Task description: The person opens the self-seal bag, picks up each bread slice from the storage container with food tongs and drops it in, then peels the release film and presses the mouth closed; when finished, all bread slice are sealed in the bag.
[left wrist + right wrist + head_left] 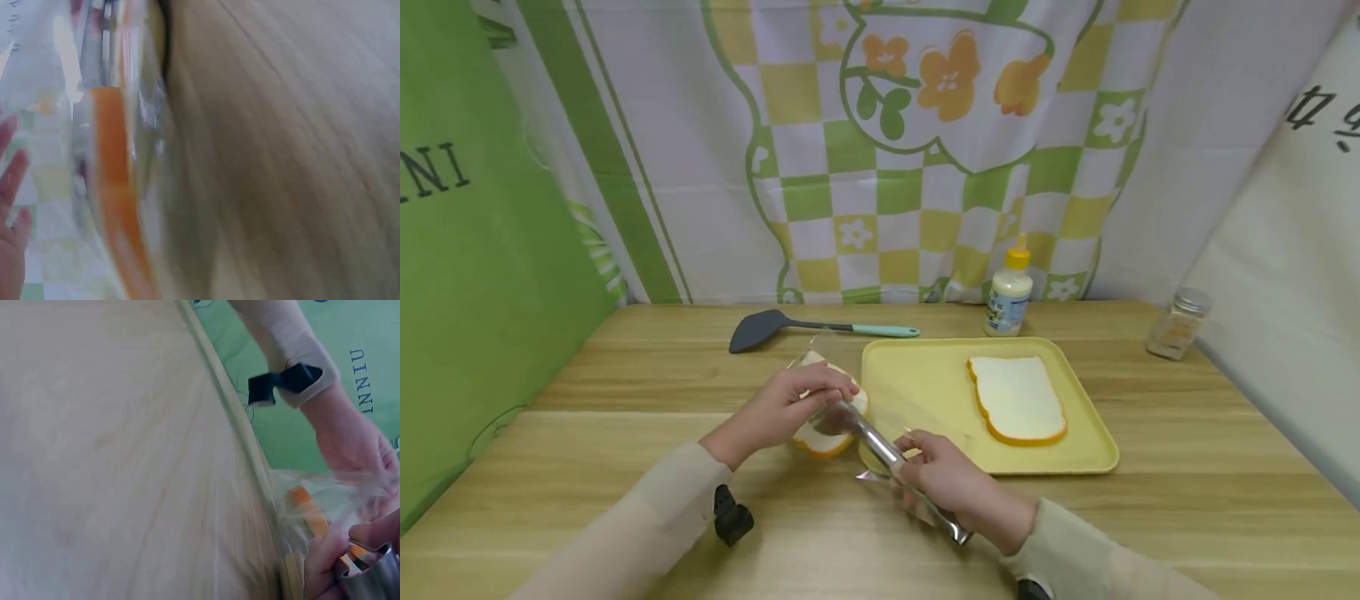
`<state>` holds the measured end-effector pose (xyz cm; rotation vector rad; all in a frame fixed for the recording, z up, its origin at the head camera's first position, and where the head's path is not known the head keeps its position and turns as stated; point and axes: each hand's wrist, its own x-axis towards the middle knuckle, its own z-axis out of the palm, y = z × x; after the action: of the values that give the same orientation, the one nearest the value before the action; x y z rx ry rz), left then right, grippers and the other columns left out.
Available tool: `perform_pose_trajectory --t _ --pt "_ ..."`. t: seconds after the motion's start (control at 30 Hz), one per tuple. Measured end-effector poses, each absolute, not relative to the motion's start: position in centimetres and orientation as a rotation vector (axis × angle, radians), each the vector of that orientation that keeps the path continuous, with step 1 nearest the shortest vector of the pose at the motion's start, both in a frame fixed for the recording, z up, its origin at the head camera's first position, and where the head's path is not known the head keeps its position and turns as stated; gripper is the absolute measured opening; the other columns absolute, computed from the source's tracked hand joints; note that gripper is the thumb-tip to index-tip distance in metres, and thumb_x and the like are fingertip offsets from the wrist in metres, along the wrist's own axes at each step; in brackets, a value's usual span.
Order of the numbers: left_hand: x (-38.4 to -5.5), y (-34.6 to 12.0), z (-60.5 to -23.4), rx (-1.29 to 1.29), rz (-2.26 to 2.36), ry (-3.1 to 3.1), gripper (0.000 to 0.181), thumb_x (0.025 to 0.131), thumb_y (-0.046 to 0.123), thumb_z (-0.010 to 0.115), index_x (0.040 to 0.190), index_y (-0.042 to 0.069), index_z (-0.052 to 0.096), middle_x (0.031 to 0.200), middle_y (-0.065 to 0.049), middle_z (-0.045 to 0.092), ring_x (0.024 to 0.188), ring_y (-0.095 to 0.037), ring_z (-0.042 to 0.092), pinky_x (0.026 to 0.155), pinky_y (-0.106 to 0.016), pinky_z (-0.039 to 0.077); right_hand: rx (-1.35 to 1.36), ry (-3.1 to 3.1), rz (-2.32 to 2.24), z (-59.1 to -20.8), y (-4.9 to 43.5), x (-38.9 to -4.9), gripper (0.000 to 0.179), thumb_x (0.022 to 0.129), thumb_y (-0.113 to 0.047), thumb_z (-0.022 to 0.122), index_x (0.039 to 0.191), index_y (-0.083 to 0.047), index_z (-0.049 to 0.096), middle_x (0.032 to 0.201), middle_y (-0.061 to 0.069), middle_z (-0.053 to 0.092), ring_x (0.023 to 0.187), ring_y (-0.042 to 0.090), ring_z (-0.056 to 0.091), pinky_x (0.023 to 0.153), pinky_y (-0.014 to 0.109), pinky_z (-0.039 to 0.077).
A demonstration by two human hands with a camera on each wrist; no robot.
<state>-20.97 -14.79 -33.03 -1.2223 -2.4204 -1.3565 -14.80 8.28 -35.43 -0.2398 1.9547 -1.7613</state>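
Note:
My right hand (943, 471) grips metal tongs (880, 442), which slant up and left between the two hands. A bread slice with an orange crust (820, 442) is at the tongs' far end, inside a clear plastic bag (838, 350). Above that slice, my left hand (797, 404) pinches the bag with thumb and forefinger. In the left wrist view, the bread slice (112, 144) stands edge-on and blurred, with several fingers of my left hand (12, 206) spread beside it. Bag and hand partly hide the tongs' tips.
A yellow tray (917, 358) bears another bread slice (1018, 400). Behind it stands a squeeze bottle with a yellow cap (1009, 292). A grey spatula with a mint handle (820, 325) lies at the back left. At the right is a glass shaker jar (1180, 325).

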Motion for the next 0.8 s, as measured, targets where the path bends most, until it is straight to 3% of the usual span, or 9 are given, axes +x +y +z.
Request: perform_pose_trajectory --t 0.17,0.23,0.3,0.37,0.4,0.5,0.6,0.73,0.8 --pt "-21.6 -14.3 -33.9 -1.184 -1.278 -2.554 0.015 0.092 0.008 0.053 0.096 0.003 0.067 0.099 -0.008 0.067 0.090 -0.017 0.060 0.103 -0.050 0.032 -0.241 1.919 -1.777 -35.4 7.5 -14.5 0.028 0.090 -0.001 0.047 0.117 0.003 0.043 0.073 0.006 0.057 0.051 0.009 0.047 0.044 0.019 0.040" --pt "-21.7 -14.1 -34.1 -1.222 -1.290 -2.581 0.015 0.094 0.007 0.050 0.094 0.003 0.065 0.094 -0.010 0.066 0.076 -0.012 0.058 0.097 -0.046 0.039 -0.260 1.939 -1.760 -35.5 7.2 -14.5 0.027 0.090 -0.002 0.048 0.117 0.003 0.044 0.073 0.006 0.057 0.050 0.010 0.047 0.043 0.019 0.040" --pt "-21.7 -13.9 -34.1 -1.273 -1.346 -2.611 0.018 0.097 0.009 0.046 0.093 0.003 0.062 0.091 -0.012 0.063 0.064 -0.010 0.053 0.076 -0.034 0.048 -0.282 1.966 -1.745 -35.6 7.1 -14.6 0.026 0.090 -0.003 0.050 0.115 0.003 0.046 0.073 0.006 0.058 0.050 0.010 0.047 0.043 0.020 0.040" --pt "-21.7 -13.8 -33.9 -1.316 -1.400 -2.638 0.020 0.098 0.011 0.043 0.093 0.003 0.060 0.087 -0.013 0.060 0.057 -0.010 0.045 0.058 -0.025 0.044 -0.292 1.976 -1.742 -35.6 7.3 -14.8 0.026 0.091 -0.004 0.050 0.115 0.004 0.047 0.073 0.007 0.058 0.049 0.011 0.047 0.043 0.020 0.040" --pt "-21.8 -13.8 -33.8 -1.332 -1.396 -2.644 0.020 0.098 0.011 0.042 0.093 0.003 0.060 0.088 -0.013 0.060 0.059 -0.011 0.046 0.055 -0.025 0.042 -0.292 1.981 -1.742 -35.6 7.4 -14.9 0.026 0.091 -0.004 0.050 0.115 0.004 0.047 0.073 0.007 0.058 0.050 0.011 0.047 0.043 0.020 0.040" --pt "-21.8 -13.9 -33.7 -1.357 -1.224 -2.610 0.017 0.097 0.009 0.046 0.098 0.004 0.062 0.101 -0.012 0.064 0.083 -0.019 0.058 0.085 -0.038 0.045 -0.271 1.970 -1.754 -35.6 7.8 -15.2 0.028 0.091 -0.004 0.050 0.117 0.005 0.046 0.075 0.008 0.059 0.052 0.010 0.048 0.044 0.020 0.041" --pt "-21.7 -14.3 -34.0 -1.292 -1.062 -2.552 0.019 0.094 0.006 0.052 0.110 0.002 0.061 0.117 -0.014 0.060 0.107 -0.025 0.056 0.099 -0.046 0.038 -0.267 1.953 -1.767 -35.6 8.2 -15.3 0.030 0.091 -0.005 0.050 0.118 0.005 0.045 0.077 0.009 0.060 0.054 0.010 0.050 0.046 0.020 0.042" --pt "-21.3 -14.9 -34.6 -1.199 -0.990 -2.497 0.026 0.087 0.006 0.062 0.113 0.002 0.062 0.119 -0.013 0.059 0.109 -0.027 0.055 0.095 -0.044 0.044 -0.269 1.925 -1.788 -35.5 8.4 -15.3 0.031 0.091 -0.005 0.050 0.119 0.006 0.044 0.078 0.010 0.061 0.055 0.010 0.050 0.047 0.020 0.043" --pt "-21.1 -15.3 -34.8 -1.207 -0.955 -2.492 0.026 0.083 0.008 0.068 0.109 0.003 0.066 0.118 -0.012 0.061 0.112 -0.027 0.054 0.099 -0.046 0.039 -0.254 1.907 -1.799 -35.4 8.5 -15.4 0.031 0.091 -0.004 0.049 0.119 0.006 0.044 0.078 0.010 0.060 0.054 0.010 0.050 0.047 0.020 0.042"
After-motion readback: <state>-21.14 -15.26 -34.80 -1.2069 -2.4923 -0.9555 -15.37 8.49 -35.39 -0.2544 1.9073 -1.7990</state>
